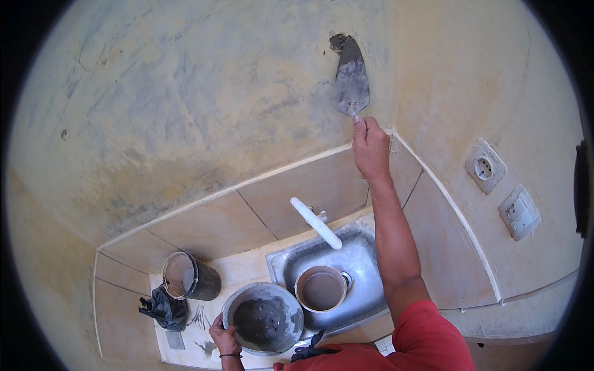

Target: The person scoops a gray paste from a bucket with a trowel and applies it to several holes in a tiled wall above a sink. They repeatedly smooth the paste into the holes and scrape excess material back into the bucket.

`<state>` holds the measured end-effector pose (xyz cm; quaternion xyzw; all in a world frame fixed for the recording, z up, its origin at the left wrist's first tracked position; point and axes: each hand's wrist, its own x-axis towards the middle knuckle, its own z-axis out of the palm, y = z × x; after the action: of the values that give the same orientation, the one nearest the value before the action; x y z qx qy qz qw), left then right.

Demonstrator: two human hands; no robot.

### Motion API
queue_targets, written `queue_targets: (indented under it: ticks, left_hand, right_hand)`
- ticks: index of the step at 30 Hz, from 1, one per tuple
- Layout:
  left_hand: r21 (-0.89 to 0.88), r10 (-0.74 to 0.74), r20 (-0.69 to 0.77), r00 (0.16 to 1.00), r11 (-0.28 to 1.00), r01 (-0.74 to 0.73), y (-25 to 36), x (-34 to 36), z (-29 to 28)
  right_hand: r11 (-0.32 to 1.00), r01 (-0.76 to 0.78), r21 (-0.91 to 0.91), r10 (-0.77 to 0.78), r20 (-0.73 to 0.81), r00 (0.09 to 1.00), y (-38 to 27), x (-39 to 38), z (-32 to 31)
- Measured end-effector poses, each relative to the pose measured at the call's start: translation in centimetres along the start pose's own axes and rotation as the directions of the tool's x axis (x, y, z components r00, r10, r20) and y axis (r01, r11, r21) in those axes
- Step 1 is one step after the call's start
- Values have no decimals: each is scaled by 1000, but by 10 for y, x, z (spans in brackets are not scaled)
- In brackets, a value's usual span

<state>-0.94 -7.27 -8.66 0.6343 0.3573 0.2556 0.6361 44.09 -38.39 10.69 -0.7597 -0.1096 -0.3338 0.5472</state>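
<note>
My right hand (372, 148) is closed round the handle of a pointed trowel (352, 83), arm stretched up toward the wall. The blade's tip touches a dark patch of wet mortar (338, 42) in the plaster. Low in the picture, my left hand (225, 339) grips the rim of a round grey basin (232, 303). Dark grey mortar (263, 321) lies inside that basin, which is at the sink's left edge.
A steel sink (365, 247) holds a pot of murky water (322, 290) beneath a white faucet (315, 224). On the counter at left stand a dark bucket (207, 283) and a black plastic bag (168, 312). A power socket (486, 167) and switch (520, 212) are on the right wall.
</note>
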Motion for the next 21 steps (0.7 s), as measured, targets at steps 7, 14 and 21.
queue_targets:
  ticks: [7,14,21]
  left_hand:
    - [-23,-11,-2,1000,1000,11,-2,1,2]
    - [-31,-2,2,1000,1000,2,-10,2,-6]
    - [-15,-12,-2,1000,1000,12,-5,2,-2]
  right_hand:
    - [980,44,-196,-54,-42,998,11,-17,15]
    - [992,70,-102,-76,-50,996,7,-20,-2]
    - [997,75,-23,-76,-30,997,5,-8,26]
